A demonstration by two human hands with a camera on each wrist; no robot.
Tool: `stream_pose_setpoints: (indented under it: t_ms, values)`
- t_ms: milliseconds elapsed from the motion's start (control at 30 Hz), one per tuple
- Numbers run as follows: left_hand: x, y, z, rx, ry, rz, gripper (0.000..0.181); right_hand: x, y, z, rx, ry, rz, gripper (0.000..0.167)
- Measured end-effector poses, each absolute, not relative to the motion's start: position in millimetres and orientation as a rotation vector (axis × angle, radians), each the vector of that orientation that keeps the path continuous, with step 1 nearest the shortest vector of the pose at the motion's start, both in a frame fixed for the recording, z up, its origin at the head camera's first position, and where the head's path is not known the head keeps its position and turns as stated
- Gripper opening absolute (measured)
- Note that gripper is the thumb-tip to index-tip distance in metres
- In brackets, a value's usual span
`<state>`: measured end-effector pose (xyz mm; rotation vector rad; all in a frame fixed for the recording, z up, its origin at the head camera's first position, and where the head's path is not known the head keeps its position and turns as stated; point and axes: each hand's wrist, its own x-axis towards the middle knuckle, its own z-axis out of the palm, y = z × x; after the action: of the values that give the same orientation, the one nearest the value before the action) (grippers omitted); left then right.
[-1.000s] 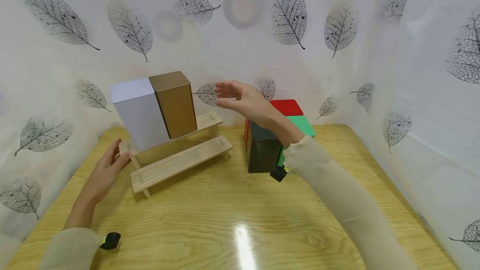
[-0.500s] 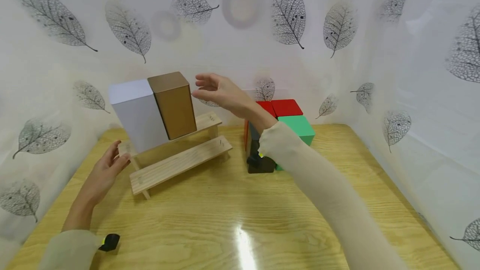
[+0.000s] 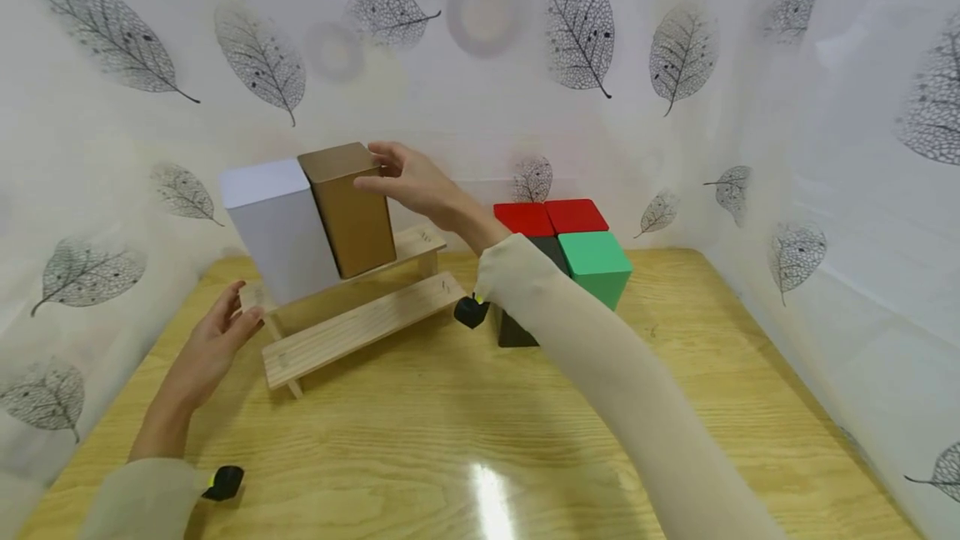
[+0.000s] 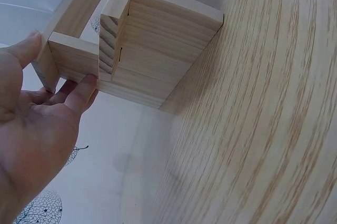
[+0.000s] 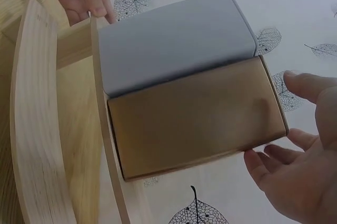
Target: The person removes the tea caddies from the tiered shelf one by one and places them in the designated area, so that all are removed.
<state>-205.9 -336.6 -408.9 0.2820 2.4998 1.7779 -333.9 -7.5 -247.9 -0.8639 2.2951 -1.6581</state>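
On the upper tier of a two-step wooden shelf, a white box and a brown-gold box stand upright side by side. My left hand grips the shelf's left end, thumb on one face and fingers against the end panel in the left wrist view. At the top right of the brown-gold box is my right hand. In the right wrist view its fingertips meet or nearly meet the box's side, while the thumb stays apart from it.
Right of the shelf, two red boxes, a green box and a black box stand grouped on the wood-grain table. My right forearm partly covers them. A leaf-print sheet encloses the back and sides.
My right hand has moved left from above the grouped boxes to the brown-gold box. The left hand keeps its hold on the shelf, and the boxes stand where they were.
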Motion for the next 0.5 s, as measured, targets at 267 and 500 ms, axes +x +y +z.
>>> stream_pose_setpoints:
  t_ms: [267, 500]
  values:
    - [-206.2, -336.1, -411.8, 0.291, 2.504, 1.782, 0.076, -341.3, -14.5, -253.0, -0.788, 2.323, -1.687, 0.078]
    - [-206.3, -338.6, -412.5, 0.268, 2.521, 1.746, 0.076, -348.9, -18.9, -256.3, -0.875, 2.369, -1.542, 0.088]
